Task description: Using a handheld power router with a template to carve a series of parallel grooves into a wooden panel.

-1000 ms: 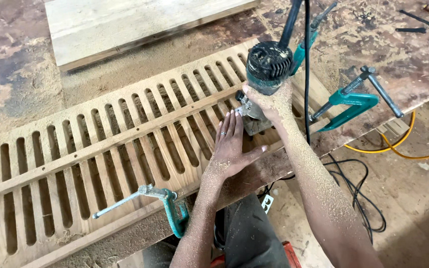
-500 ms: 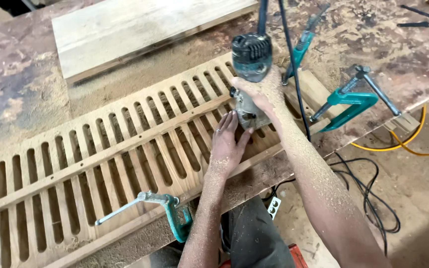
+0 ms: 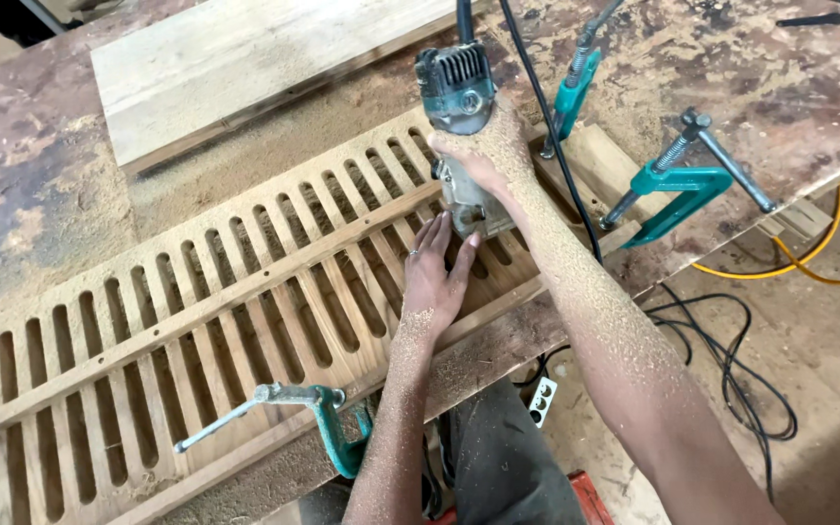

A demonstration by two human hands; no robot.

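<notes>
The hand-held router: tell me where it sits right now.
In the head view the router stands upper centre on the slotted wooden panel, gripped by the right hand, with the left hand flat just below it and teal clamps to its right.

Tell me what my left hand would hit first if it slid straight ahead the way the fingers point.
The left hand lies flat on the slotted wooden panel, fingers pointing at the router. It would meet the router's base almost at once; the fingertips look nearly touching it.

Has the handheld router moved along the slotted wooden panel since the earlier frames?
Yes. The router, gripped by the right hand, has shifted toward the panel's far edge, nearer the far clamp.
</notes>
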